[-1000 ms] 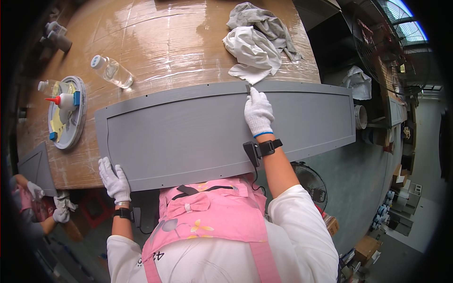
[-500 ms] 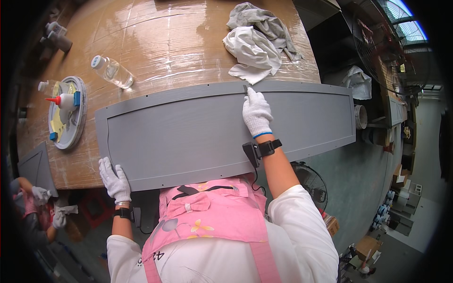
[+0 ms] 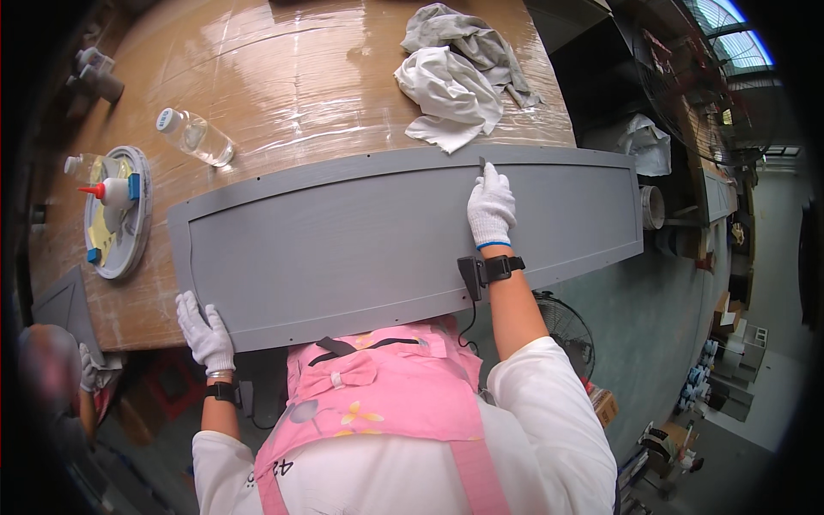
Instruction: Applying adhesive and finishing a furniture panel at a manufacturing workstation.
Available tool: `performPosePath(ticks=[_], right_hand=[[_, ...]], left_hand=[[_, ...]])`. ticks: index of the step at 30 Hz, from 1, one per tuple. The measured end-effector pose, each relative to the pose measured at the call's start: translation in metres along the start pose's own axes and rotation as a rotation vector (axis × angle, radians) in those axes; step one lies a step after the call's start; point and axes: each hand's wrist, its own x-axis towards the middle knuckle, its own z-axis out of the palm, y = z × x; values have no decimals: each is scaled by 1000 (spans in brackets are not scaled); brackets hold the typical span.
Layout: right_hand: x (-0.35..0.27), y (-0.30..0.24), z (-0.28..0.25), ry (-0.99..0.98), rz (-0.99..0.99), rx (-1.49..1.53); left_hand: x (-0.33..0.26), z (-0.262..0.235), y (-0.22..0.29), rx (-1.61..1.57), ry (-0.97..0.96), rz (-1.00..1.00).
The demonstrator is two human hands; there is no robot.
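Observation:
A long grey panel (image 3: 343, 257) with a raised frame lies across the near edge of a wooden table (image 3: 283, 94) wrapped in clear film. My left hand (image 3: 204, 330), in a white glove, grips the panel's near left corner. My right hand (image 3: 490, 210), also gloved, rests on the panel by its far frame edge. It pinches a small thin dark tool (image 3: 482, 162) whose tip touches that edge. Both wrists carry black straps.
Crumpled white and grey rags (image 3: 455, 73) lie just beyond the panel. A clear plastic bottle (image 3: 196, 136) and a round tray (image 3: 116, 215) with a red-tipped glue bottle sit at the left. Another person's gloved hand (image 3: 90, 369) works at the lower left. A floor fan (image 3: 562, 322) stands below the table.
My right hand has slid slightly to the right along the panel's far edge. My left hand stays on the corner. The person at the left has shifted a little.

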Motion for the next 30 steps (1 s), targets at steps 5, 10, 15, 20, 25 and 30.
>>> performPosePath(ticks=[5, 10, 15, 20, 25, 30], right_hand=[[-7, 13, 0, 10, -66, -17], [-12, 16, 3, 9, -108, -32], [-11, 16, 4, -16, -62, 15], [-7, 14, 1, -29, -105, 56], [44, 43, -6, 83, 142, -2], [29, 7, -8, -220, -296, -1]], left_hand=[[-1, 1, -2, 6, -18, -11], [0, 3, -3, -3, -17, -6], [0, 2, 0, -8, -32, -21], [-2, 4, -3, -4, -48, -21], [-2, 3, -5, 30, -60, -7], [-2, 6, -10, 17, -44, 29]])
